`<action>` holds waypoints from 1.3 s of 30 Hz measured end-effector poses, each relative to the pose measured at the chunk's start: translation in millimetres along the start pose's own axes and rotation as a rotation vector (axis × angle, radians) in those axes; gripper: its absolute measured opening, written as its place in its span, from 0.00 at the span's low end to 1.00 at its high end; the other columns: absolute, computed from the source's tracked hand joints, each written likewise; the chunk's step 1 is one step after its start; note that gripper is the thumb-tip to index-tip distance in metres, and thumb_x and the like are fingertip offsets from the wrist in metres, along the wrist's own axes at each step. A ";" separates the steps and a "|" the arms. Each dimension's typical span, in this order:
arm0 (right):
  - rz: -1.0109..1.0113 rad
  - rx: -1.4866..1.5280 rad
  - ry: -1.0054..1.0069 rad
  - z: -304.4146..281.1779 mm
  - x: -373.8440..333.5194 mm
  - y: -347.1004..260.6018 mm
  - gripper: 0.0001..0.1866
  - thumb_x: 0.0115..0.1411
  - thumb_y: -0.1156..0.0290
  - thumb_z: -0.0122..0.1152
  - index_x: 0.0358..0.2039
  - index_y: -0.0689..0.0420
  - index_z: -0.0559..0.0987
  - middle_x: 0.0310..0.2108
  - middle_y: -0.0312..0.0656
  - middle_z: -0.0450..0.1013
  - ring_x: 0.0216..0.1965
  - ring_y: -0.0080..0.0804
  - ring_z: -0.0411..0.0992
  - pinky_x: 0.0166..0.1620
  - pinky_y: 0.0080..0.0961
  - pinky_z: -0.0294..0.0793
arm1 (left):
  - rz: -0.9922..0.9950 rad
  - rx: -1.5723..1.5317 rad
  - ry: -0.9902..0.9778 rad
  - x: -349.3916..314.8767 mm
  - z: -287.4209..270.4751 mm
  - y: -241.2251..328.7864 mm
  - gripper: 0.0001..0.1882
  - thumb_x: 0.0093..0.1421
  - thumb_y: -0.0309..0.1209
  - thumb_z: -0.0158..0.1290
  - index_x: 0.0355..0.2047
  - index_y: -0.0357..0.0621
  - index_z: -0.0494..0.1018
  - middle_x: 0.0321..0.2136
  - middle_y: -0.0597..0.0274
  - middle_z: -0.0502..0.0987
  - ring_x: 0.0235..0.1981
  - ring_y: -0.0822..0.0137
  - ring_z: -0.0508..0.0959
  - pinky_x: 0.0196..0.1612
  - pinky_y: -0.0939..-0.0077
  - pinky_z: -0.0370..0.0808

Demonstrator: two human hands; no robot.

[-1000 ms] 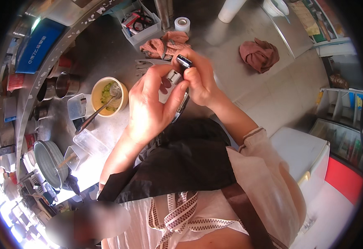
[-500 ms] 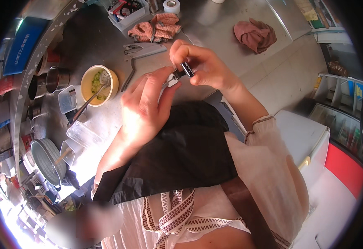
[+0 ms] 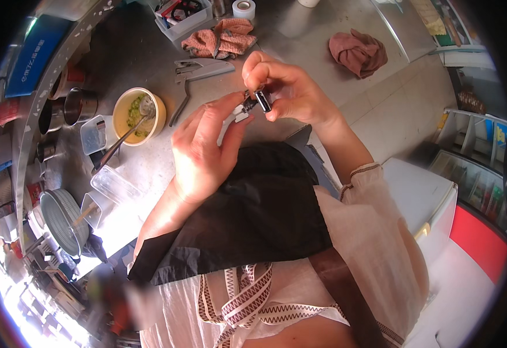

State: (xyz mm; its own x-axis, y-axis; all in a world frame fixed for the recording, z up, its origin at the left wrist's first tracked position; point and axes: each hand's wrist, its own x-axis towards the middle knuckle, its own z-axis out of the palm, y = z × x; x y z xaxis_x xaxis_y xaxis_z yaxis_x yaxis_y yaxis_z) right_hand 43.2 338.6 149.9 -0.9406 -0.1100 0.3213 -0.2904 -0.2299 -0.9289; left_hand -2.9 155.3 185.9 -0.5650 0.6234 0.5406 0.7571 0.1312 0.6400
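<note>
In the middle, above the metal counter, my two hands meet fingertip to fingertip. My left hand (image 3: pixel 203 148) pinches a small white and metallic piece (image 3: pixel 242 112) between thumb and fingers. Thumb and curled fingers of my right hand (image 3: pixel 293 91) grip a small black rectangular piece (image 3: pixel 262 101) with a shiny edge. The two pieces lie close together or touch; which of these I cannot tell. Beyond my hands lie a long grey tool (image 3: pixel 207 69), perhaps a stapler, and a thin dark bent strip (image 3: pixel 179 107).
At left, a cream bowl (image 3: pixel 160 116) holds chopped green food and a spoon (image 3: pixel 111 153). Clear plastic containers (image 3: pixel 114 185) and a grey basket (image 3: pixel 56 217) stand nearer. Farther back are a patterned cloth (image 3: pixel 221 37), a tool bin (image 3: pixel 184 29), a tape roll (image 3: pixel 243 8) and a reddish cloth (image 3: pixel 358 53).
The black piece in my right hand has tilted slightly and shows more of its face. Both hands keep their grips; the view has shifted a little.
</note>
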 end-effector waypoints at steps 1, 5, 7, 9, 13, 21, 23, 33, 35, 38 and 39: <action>-0.003 -0.017 -0.003 0.0 1.1 -0.4 0.18 0.44 0.66 0.70 0.33 0.58 0.72 0.35 0.31 0.60 0.34 0.20 0.59 0.38 0.18 0.58 | -0.044 -0.019 -0.006 -0.5 -0.7 -0.8 0.15 0.46 0.20 0.58 0.36 0.38 0.72 0.31 0.55 0.77 0.29 0.57 0.78 0.31 0.72 0.74; 0.038 -0.024 0.004 -1.2 6.9 1.7 0.18 0.44 0.67 0.69 0.32 0.59 0.72 0.34 0.32 0.61 0.34 0.20 0.59 0.36 0.17 0.58 | -0.106 -0.058 -0.003 1.2 -3.8 -4.3 0.15 0.45 0.21 0.59 0.35 0.39 0.72 0.29 0.56 0.77 0.30 0.58 0.78 0.31 0.71 0.74; 0.025 -0.004 0.000 -3.9 9.0 3.6 0.17 0.44 0.67 0.69 0.31 0.60 0.72 0.34 0.32 0.60 0.34 0.20 0.58 0.36 0.17 0.58 | -0.043 -0.047 0.023 5.3 -4.0 -8.8 0.15 0.45 0.21 0.59 0.35 0.39 0.72 0.28 0.57 0.77 0.30 0.58 0.78 0.31 0.71 0.74; 0.001 -0.018 -0.001 -6.2 11.0 5.2 0.18 0.46 0.63 0.67 0.31 0.60 0.71 0.34 0.33 0.60 0.34 0.21 0.58 0.36 0.18 0.57 | 0.060 -0.017 0.055 10.2 -2.5 -15.7 0.15 0.44 0.22 0.59 0.34 0.40 0.72 0.27 0.58 0.77 0.31 0.59 0.77 0.31 0.71 0.74; 0.043 -0.102 0.019 -7.6 12.7 3.6 0.28 0.49 0.44 0.60 0.29 0.60 0.68 0.35 0.40 0.58 0.37 0.28 0.58 0.43 0.24 0.58 | 0.082 0.015 0.097 11.7 5.4 -18.8 0.15 0.43 0.25 0.60 0.34 0.42 0.73 0.24 0.61 0.75 0.28 0.61 0.76 0.29 0.71 0.73; 0.029 -0.059 0.047 -11.6 16.2 8.9 0.31 0.48 0.43 0.61 0.34 0.62 0.68 0.37 0.40 0.59 0.42 0.29 0.59 0.48 0.26 0.57 | 0.011 -0.057 0.090 14.0 4.4 -20.0 0.15 0.43 0.22 0.60 0.33 0.39 0.73 0.27 0.59 0.76 0.28 0.59 0.76 0.31 0.72 0.73; 0.040 -0.042 0.064 -11.0 17.4 10.8 0.32 0.48 0.43 0.61 0.35 0.63 0.68 0.38 0.40 0.59 0.43 0.29 0.60 0.47 0.26 0.58 | -0.011 -0.082 0.087 15.1 3.8 -23.0 0.14 0.44 0.22 0.60 0.34 0.38 0.73 0.27 0.58 0.76 0.28 0.60 0.76 0.31 0.73 0.73; 0.103 0.008 0.008 -0.8 31.1 13.1 0.19 0.51 0.60 0.64 0.33 0.61 0.70 0.34 0.36 0.61 0.36 0.22 0.58 0.39 0.18 0.57 | -0.159 -0.244 0.032 12.8 -9.4 -35.7 0.13 0.49 0.22 0.56 0.37 0.38 0.70 0.30 0.58 0.75 0.29 0.65 0.76 0.35 0.75 0.74; 0.122 0.014 -0.007 4.2 29.3 11.5 0.18 0.51 0.63 0.64 0.34 0.61 0.69 0.35 0.36 0.61 0.36 0.22 0.58 0.39 0.17 0.57 | -0.128 -0.187 -0.031 11.6 -12.8 -36.7 0.13 0.48 0.21 0.56 0.35 0.37 0.69 0.30 0.58 0.74 0.29 0.64 0.75 0.35 0.74 0.73; 0.175 0.095 -0.021 22.2 21.6 10.6 0.18 0.51 0.66 0.65 0.36 0.61 0.67 0.35 0.35 0.59 0.35 0.23 0.58 0.39 0.19 0.59 | -0.104 -0.127 -0.141 7.5 -27.1 -33.6 0.13 0.44 0.20 0.57 0.32 0.37 0.69 0.28 0.57 0.73 0.27 0.61 0.75 0.32 0.73 0.73; 0.193 0.080 -0.014 28.7 15.9 7.6 0.18 0.51 0.66 0.65 0.35 0.61 0.67 0.35 0.35 0.59 0.35 0.23 0.58 0.40 0.19 0.59 | -0.093 -0.139 -0.154 3.6 -28.2 -32.3 0.14 0.44 0.20 0.58 0.32 0.37 0.69 0.27 0.57 0.73 0.27 0.61 0.75 0.32 0.72 0.73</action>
State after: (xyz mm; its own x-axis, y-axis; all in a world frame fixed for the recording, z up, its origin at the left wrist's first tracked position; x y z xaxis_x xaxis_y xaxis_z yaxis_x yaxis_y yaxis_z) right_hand 31.2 307.3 153.2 -0.9748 -0.1725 0.1414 -0.0893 -0.2792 -0.9561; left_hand -38.7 131.6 182.6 -0.5653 0.7251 0.3934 0.6460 0.0926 0.7577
